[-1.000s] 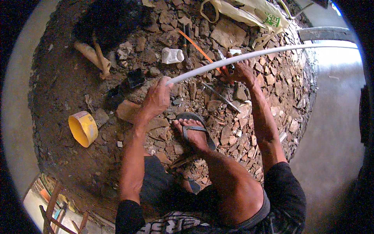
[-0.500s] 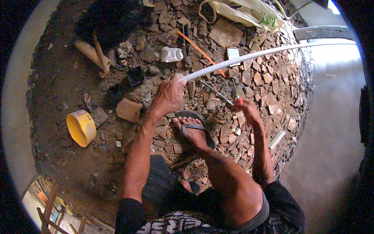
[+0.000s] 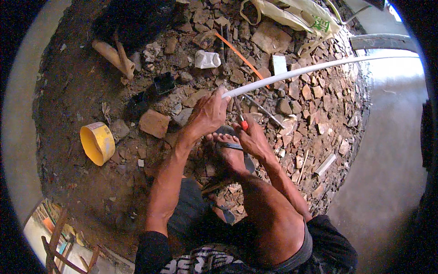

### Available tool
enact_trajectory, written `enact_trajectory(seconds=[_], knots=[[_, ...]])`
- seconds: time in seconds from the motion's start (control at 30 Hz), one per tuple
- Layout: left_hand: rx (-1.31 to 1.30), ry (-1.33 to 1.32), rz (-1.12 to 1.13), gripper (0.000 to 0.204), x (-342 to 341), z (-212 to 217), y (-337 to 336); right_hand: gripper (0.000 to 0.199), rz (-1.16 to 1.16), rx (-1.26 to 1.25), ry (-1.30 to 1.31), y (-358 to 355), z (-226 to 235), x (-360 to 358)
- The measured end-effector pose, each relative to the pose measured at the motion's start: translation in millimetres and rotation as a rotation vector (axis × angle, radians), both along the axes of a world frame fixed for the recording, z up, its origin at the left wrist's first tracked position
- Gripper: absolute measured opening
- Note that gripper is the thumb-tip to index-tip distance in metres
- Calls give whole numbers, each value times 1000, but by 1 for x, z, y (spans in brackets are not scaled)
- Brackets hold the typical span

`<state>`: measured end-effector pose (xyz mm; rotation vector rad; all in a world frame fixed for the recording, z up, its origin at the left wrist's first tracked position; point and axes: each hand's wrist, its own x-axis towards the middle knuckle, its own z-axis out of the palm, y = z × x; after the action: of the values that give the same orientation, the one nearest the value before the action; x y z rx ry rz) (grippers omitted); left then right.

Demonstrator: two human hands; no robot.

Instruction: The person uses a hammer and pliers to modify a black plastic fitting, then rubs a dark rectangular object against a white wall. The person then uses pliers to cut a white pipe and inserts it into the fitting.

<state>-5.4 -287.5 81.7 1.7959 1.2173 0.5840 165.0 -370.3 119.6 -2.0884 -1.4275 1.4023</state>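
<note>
My left hand (image 3: 207, 114) is closed around the near end of a long white plastic pipe (image 3: 296, 72), which runs off to the right in a slight bend. My right hand (image 3: 255, 139) grips a red-handled bladed tool (image 3: 244, 124). Its narrow metal blade points up and touches or overlaps the pipe just right of my left hand; I cannot tell which. A thin metal rod (image 3: 264, 112) lies on the rubble beyond my right hand. Below my hands is my sandalled foot (image 3: 232, 155).
Broken tile rubble (image 3: 315, 91) covers the ground, bordered by a smooth grey floor (image 3: 374, 123). Around lie an orange strip (image 3: 242, 57), a white cup-like piece (image 3: 207, 59), a yellow ring (image 3: 98, 145), a black box (image 3: 164, 83), a brown pipe (image 3: 109, 57) and a cream bag (image 3: 301, 18).
My right hand has swung left with the red-handled tool, bringing its blade up to the pipe beside my left hand. The left hand still holds the pipe.
</note>
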Motion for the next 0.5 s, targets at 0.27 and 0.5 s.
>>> enact_trajectory(seconds=[0.27,0.5], knots=[[-32,-41,-5,22,-2,4,-1,26,48,-15,65,16,-6,0],[69,-105,11,20,-2,-8,-3,25,40,10,117,16,-8,-1]])
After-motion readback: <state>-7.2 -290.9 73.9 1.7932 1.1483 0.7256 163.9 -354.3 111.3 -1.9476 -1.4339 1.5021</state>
